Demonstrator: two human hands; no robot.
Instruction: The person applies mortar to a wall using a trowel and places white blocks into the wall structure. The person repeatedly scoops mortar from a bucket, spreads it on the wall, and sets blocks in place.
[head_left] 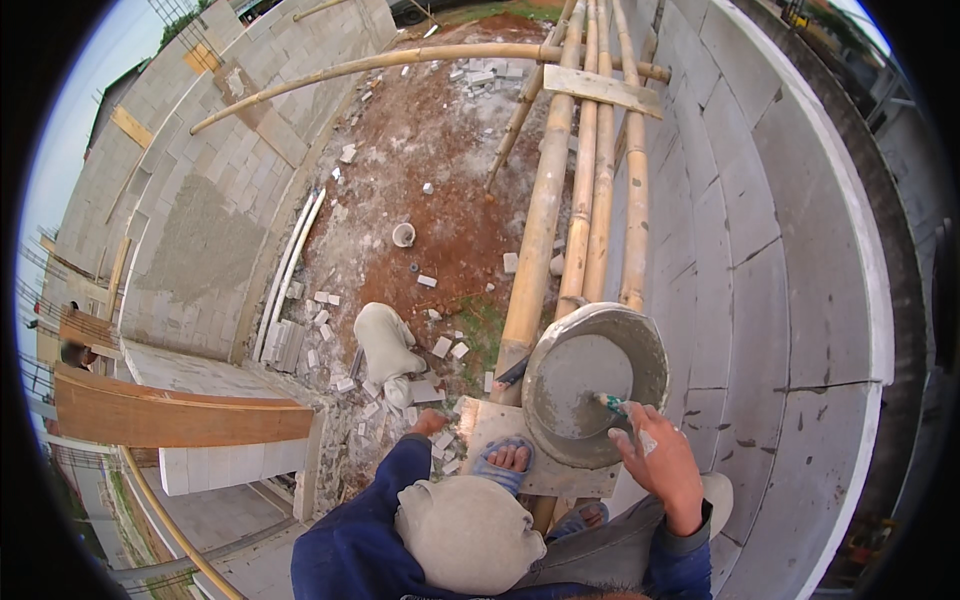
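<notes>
My right hand (659, 462), dusted with grey, grips the end of a green-handled tool (610, 402) in a round bucket (655, 370) of wet grey mortar. The bucket rests on a dusty board (478, 418) laid over bamboo poles (545, 220). My left hand (428, 421) hangs just left of the board, its fingers too small to make out. My sandalled foot (505, 460) stands on the board beside the bucket, with my pale dusty knee below it.
A pale block wall (750, 300) rises close on the right. Below lie dirt, broken blocks (442, 347), a pale sack (385, 345), a small pail (404, 235) and white pipes (288, 275). A wooden beam (180, 410) tops blockwork on the left; a partly hidden person (75, 355) is behind it.
</notes>
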